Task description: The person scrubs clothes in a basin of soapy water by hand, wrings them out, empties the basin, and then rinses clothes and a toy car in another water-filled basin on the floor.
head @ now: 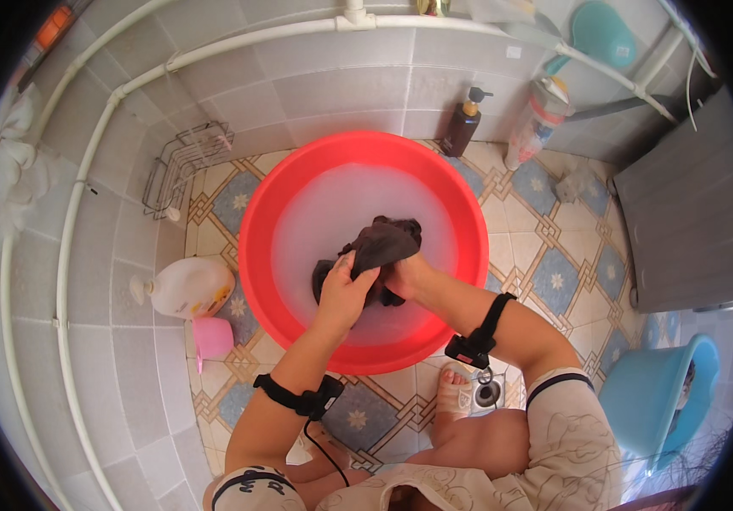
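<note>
A large red plastic basin (253,255) holds cloudy, whitish water (366,191). Over the water I hold a wet, dark cloth item (384,244), bunched up, with folds hanging at its left and lower edges. My left hand (344,290) grips its near left part between thumb and fingers. My right hand (406,274) is at its right side, the fingers mostly hidden behind the fabric. Part of the cloth seems to touch the water.
Left of the basin are a white pump jug (190,287), a pink cup (213,337) and a wire rack (178,163). Behind stand a dark pump bottle (462,128) and a plastic package (532,124). At right are a grey appliance (692,204) and a blue tub (644,396). A floor drain (487,393) lies near my foot.
</note>
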A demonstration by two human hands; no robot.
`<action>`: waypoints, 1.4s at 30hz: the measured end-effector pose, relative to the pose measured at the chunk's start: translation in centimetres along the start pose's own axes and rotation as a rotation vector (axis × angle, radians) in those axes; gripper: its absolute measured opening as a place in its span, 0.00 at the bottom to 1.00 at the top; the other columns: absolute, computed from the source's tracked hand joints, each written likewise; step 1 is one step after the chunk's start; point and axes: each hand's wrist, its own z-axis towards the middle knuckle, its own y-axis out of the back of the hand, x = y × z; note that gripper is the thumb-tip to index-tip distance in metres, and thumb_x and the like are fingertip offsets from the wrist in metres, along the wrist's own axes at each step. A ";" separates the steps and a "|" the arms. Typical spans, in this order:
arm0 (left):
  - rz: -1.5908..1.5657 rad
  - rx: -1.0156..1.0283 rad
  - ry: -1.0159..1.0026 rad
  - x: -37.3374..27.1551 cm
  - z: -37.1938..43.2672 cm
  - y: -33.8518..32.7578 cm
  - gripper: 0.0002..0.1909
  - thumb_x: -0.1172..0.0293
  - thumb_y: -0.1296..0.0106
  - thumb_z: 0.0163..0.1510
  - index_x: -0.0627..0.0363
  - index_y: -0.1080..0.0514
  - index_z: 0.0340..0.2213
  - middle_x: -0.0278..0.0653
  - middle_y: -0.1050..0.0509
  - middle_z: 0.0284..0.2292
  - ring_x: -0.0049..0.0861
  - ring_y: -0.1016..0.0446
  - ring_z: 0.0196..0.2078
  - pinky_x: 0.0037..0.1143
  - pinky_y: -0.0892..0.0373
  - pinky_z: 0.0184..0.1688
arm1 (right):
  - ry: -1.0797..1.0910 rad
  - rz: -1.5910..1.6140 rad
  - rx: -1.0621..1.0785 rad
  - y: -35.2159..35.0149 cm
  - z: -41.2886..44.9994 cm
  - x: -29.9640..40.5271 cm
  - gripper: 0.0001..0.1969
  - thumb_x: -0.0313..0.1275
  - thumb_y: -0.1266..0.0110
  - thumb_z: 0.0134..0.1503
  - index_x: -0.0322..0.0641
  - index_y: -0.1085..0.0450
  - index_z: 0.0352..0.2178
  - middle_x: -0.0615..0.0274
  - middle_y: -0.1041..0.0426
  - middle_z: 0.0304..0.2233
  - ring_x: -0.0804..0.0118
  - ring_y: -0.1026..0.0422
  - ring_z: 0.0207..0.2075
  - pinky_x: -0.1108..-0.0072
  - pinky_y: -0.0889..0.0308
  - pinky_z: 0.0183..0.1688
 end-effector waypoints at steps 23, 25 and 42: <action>-0.389 0.675 -0.004 -2.4 -3.9 -6.9 0.19 0.69 0.60 0.56 0.62 0.45 0.47 0.30 0.37 0.39 0.12 0.40 0.42 0.17 0.42 0.46 | -0.038 -0.395 -0.156 -3.3 -2.4 0.6 0.28 0.49 0.56 0.51 0.36 0.40 0.44 0.58 0.34 0.41 0.65 0.33 0.40 0.77 0.36 0.41; -0.256 0.627 -0.152 -2.6 -2.8 -7.2 0.20 0.68 0.59 0.55 0.61 0.45 0.47 0.31 0.37 0.40 0.13 0.40 0.42 0.17 0.42 0.46 | -0.126 -0.449 -0.183 -3.1 -1.8 1.5 0.28 0.49 0.57 0.52 0.36 0.40 0.44 0.58 0.34 0.41 0.65 0.33 0.41 0.78 0.37 0.42; 0.476 0.544 0.102 -1.9 1.5 7.3 0.22 0.66 0.42 0.40 0.66 0.32 0.37 0.34 0.28 0.31 0.20 0.33 0.37 0.22 0.37 0.41 | 0.034 -0.702 0.132 -10.7 -6.9 20.4 0.23 0.46 0.63 0.55 0.38 0.38 0.43 0.61 0.33 0.42 0.66 0.31 0.42 0.76 0.34 0.42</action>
